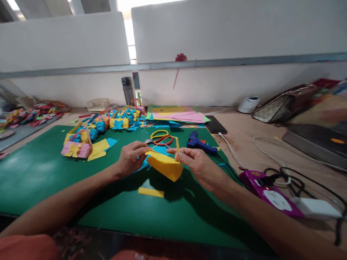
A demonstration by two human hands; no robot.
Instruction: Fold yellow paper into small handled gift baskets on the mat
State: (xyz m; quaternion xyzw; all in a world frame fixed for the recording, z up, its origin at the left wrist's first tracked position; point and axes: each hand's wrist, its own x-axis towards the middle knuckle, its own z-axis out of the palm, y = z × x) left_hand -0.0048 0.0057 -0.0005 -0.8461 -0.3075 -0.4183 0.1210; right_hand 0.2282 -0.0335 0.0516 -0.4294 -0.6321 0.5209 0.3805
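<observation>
L hand [132, 159] pinches yellow paper bag [166, 168] at L corner, R hand [199, 164] pinches strap [177, 144] at R end; from bag, scissors [156, 138] 12 o'clock, glue gun [201, 145] 2.

No words or numbers can be read; the power strip [267, 195] at right bears a small yellow emblem [255, 173] on its far end, too blurred to make out; the dark case [316, 144] farther right carries an orange oval [338, 141], any lettering on it illegible.
</observation>
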